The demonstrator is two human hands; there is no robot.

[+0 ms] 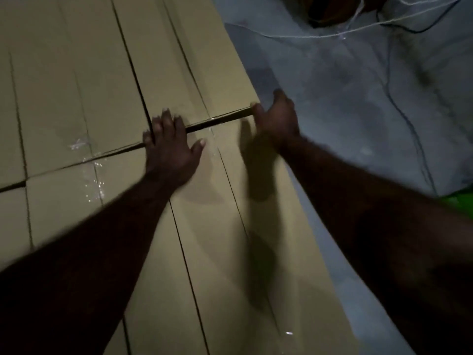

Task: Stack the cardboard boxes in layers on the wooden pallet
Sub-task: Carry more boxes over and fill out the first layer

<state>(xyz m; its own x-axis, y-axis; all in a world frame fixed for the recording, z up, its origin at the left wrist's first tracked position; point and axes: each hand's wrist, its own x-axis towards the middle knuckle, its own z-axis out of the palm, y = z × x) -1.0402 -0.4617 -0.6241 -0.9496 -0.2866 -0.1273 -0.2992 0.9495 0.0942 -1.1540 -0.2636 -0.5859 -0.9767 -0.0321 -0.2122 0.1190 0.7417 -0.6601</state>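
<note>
Lying flat and spread on the top layer of cardboard boxes [76, 85], the left hand [171, 147] is shown with its palm on the near box [204, 226]. Its straight fingers are extended over the dark gap [220, 121] onto the far box [179, 73]. The right hand [276, 119] is clamped on the near box's outer far corner. Its thumb is laid at the end of the gap and its fingers are curled down over the side edge, their tips hidden. Both forearms are extended forward, nearly straight. The boxes are packed side by side, with tape [94, 175] glinting on some seams. Grey floor [358, 98] and loose cords [399, 106] are seen at right.
</note>
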